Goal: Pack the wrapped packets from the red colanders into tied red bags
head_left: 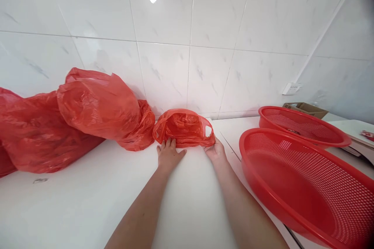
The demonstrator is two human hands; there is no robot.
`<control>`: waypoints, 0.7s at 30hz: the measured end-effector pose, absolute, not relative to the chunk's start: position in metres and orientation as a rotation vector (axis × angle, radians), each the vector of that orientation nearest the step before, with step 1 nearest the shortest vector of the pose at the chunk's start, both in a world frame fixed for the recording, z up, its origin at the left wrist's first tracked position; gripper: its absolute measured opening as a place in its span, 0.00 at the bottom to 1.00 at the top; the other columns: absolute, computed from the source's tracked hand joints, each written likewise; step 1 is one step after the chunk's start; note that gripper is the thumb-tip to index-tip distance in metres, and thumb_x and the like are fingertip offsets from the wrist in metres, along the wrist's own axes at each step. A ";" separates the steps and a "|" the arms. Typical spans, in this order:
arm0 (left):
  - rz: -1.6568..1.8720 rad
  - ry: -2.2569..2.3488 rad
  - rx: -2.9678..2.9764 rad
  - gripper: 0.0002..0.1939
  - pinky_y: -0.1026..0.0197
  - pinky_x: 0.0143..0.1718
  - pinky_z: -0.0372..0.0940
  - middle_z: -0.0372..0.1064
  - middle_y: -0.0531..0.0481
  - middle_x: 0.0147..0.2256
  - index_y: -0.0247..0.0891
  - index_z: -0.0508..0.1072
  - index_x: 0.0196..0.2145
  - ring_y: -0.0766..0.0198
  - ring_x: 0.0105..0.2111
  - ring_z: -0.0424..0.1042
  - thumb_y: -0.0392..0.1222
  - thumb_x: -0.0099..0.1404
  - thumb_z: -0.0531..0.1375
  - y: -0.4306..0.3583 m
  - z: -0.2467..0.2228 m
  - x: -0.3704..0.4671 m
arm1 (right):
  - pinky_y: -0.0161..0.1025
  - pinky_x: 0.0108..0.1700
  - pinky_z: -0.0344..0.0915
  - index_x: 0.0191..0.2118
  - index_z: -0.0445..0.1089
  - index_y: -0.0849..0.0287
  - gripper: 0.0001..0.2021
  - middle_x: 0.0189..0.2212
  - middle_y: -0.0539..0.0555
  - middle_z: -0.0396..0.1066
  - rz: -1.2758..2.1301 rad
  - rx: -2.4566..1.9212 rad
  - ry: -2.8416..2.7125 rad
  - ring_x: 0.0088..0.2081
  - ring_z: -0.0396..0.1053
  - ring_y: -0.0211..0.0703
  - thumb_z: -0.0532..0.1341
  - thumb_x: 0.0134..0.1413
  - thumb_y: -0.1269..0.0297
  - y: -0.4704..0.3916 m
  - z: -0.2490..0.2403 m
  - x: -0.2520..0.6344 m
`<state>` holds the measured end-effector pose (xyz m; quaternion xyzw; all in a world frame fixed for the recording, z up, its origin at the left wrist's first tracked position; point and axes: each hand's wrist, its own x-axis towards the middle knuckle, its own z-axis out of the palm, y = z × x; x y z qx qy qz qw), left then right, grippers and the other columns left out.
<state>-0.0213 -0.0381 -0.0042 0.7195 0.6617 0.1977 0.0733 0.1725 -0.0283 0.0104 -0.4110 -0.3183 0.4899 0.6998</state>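
Note:
A red plastic bag (187, 142) lies against the tiled wall with its mouth open toward me. One handle hole shows at its right side. My left hand (169, 155) rests at the left part of the bag's lower edge, palm down, thumb stretched out to the right and fingertips on the film. At the bag's right corner, just below the handle hole, my right hand (215, 151) grips the edge. Its fingertips are partly hidden by the film. The inside of the bag looks crumpled.
Several filled red plastic bags (99, 105) stand along the wall at left. On the right are a large red perforated basket (288, 171) and another red basket (304, 120) behind it. Farther back are a cardboard box (320, 111) and a wall socket (291, 88).

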 end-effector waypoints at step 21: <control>0.756 1.909 2.157 0.29 0.41 0.58 0.39 0.62 0.39 0.56 0.40 0.58 0.56 0.50 0.59 0.54 0.49 0.58 0.57 -0.042 -0.001 -0.023 | 0.53 0.60 0.49 0.47 0.66 0.56 0.15 0.55 0.58 0.61 -0.431 -1.298 -1.773 0.59 0.53 0.49 0.50 0.57 0.73 -0.058 0.022 0.111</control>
